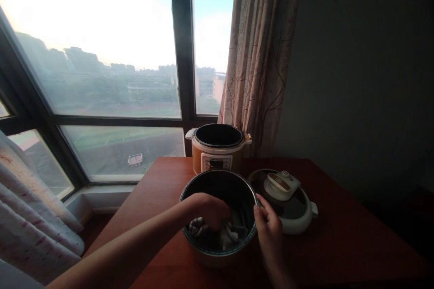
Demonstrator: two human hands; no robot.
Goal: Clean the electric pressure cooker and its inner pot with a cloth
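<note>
Close in front of me on the table is a dark inner pot, its mouth tipped toward me. My left hand reaches down inside it, fingers closed on a pale, crumpled cloth against the pot's inner wall. Part of the cloth bunches out on the left side of that hand, and the fingertips are partly hidden. At the pot's right edge, my right hand grips the rim between thumb and fingers.
Behind the pot stands an orange and white electric pressure cooker, its top uncovered. Its lid lies to the right, close to my right hand. The red-brown table ends near a window and a patterned curtain.
</note>
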